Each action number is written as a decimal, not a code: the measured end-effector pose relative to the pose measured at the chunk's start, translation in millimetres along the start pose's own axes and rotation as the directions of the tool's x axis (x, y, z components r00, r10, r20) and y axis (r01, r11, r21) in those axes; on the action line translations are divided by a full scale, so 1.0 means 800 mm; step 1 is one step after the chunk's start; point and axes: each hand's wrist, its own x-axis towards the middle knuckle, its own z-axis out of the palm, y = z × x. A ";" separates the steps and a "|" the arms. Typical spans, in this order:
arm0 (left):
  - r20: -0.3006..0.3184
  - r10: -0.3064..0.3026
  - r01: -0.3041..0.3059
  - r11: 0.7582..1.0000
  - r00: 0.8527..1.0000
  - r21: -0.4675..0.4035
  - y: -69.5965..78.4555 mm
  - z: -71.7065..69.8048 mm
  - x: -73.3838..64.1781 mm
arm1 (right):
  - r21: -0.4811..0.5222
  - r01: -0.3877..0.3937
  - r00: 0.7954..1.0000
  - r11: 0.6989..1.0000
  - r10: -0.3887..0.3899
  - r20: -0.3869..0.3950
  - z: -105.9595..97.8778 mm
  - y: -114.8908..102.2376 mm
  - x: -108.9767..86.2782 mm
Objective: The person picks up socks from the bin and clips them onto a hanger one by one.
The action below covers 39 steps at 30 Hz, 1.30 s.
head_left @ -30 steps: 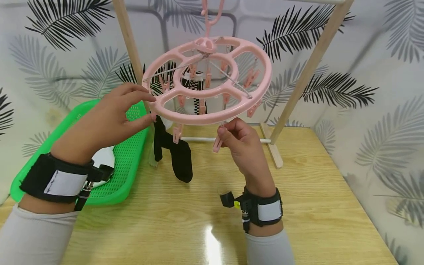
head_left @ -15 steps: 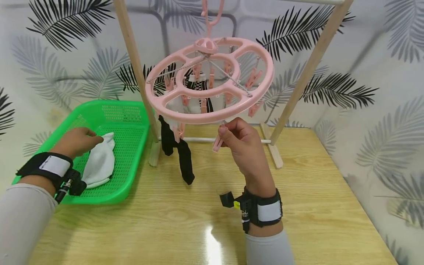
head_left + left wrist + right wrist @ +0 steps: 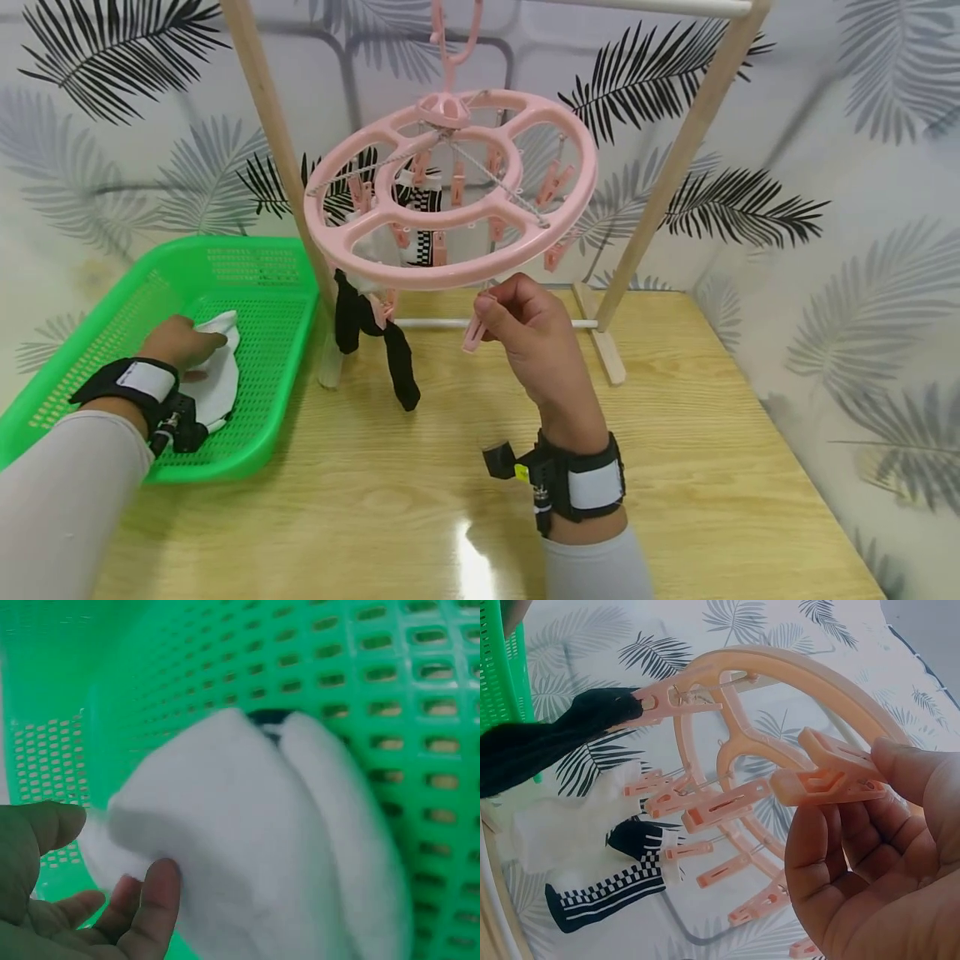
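My left hand (image 3: 180, 346) is down in the green basket (image 3: 281, 350), over a white sock (image 3: 217, 817). In the left wrist view its thumb and fingertips are spread apart at the sock's near edge, and a dark patch shows between the folds. My right hand (image 3: 536, 333) pinches a pink clothespin (image 3: 832, 776) between thumb and fingers, with the pin's far ends spread and nothing between them. That pin hangs under the rim of a round pink drying hanger (image 3: 465, 271). A black sock (image 3: 401, 367) dangles from another clothespin (image 3: 679, 701) at the hanger's left.
A checkered black-and-white sock (image 3: 611, 896) and a white sock (image 3: 562, 825) hang farther back. The hanger hooks onto a wooden stand with uprights (image 3: 686, 158) and a low white crossbar (image 3: 431, 323). Below is the wooden table (image 3: 375, 500).
My left hand has let go of the hanger's rim and moved down left into the basket, reaching the white sock. The right hand keeps its pinch. The view has shifted slightly; the black sock has swung.
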 end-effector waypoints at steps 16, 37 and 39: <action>-0.102 0.062 -0.067 0.997 0.993 -0.049 0.010 -0.001 -0.004 | -0.050 -0.003 1.000 0.999 0.003 -0.004 0.005 -0.006 0.003; -0.426 0.503 -0.646 0.689 0.752 -0.327 0.165 0.075 -0.234 | 0.028 0.006 1.000 1.000 -0.005 -0.019 -0.001 -0.005 0.000; -0.413 0.499 -0.637 0.694 0.761 -0.335 0.170 0.088 -0.240 | 0.026 0.001 1.000 1.000 0.000 -0.022 0.001 -0.004 -0.001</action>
